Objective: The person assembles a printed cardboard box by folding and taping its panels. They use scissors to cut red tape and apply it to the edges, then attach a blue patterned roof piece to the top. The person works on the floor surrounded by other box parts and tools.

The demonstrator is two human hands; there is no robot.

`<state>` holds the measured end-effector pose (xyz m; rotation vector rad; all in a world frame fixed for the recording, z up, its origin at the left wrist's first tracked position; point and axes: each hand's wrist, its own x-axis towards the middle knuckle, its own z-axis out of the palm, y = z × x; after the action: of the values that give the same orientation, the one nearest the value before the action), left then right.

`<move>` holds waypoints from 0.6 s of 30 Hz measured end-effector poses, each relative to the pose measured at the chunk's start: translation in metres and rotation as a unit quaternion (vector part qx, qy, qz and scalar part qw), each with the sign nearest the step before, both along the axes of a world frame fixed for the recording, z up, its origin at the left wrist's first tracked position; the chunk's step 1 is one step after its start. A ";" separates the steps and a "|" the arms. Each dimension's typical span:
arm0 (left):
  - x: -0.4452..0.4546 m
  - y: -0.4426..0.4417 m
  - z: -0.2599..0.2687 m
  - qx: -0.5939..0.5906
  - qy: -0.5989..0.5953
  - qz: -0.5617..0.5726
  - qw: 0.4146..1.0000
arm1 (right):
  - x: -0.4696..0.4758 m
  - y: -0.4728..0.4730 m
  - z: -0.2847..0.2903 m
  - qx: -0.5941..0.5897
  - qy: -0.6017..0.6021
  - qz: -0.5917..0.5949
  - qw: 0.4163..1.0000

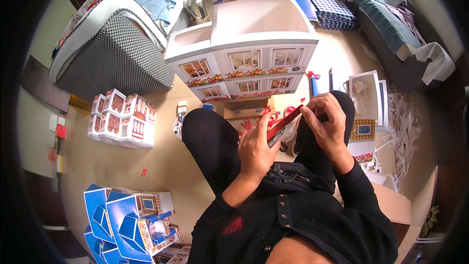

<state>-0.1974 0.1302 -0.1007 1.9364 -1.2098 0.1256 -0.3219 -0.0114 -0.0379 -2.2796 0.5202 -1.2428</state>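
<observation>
In front of my lap, my left hand [258, 146] grips the lower end of a narrow red strip [286, 121], its material unclear. My right hand [327, 121] pinches the strip's upper end between thumb and fingers. A crinkled clear plastic piece [287, 132] shows just under the strip; whether a hand holds it, I cannot tell. Beyond my knees stands a large, open-topped white model house [220, 58], printed with windows and flowers. Below its front edge is a brown box [246, 109], partly hidden. Red ribbon-like scraps [253, 124] lie between my knees.
On the left stand white model house walls [141, 124] with red-brown windows. Blue-roofed model houses [124, 227] are at lower left. Shredded white strips [403, 128] lie right of a white open box [364, 91]. A cardboard box [388, 201] sits by my right elbow. Beds [113, 55] flank the floor.
</observation>
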 end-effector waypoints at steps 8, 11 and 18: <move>0.003 -0.004 0.010 0.082 0.038 -0.053 0.995 | -0.020 -0.051 0.036 -0.074 -0.065 -0.076 0.992; 0.007 -0.007 0.015 0.063 0.030 -0.072 0.995 | -0.020 -0.090 0.040 -0.039 -0.080 -0.056 0.994; -0.004 -0.039 0.076 -0.025 0.023 -0.222 0.974 | 0.004 -0.187 0.041 0.284 -0.320 0.209 0.879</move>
<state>-0.2013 0.0910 -0.0249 1.5727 -1.5588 -0.1213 -0.3182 -0.1984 0.0027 -1.2913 0.1021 -1.2979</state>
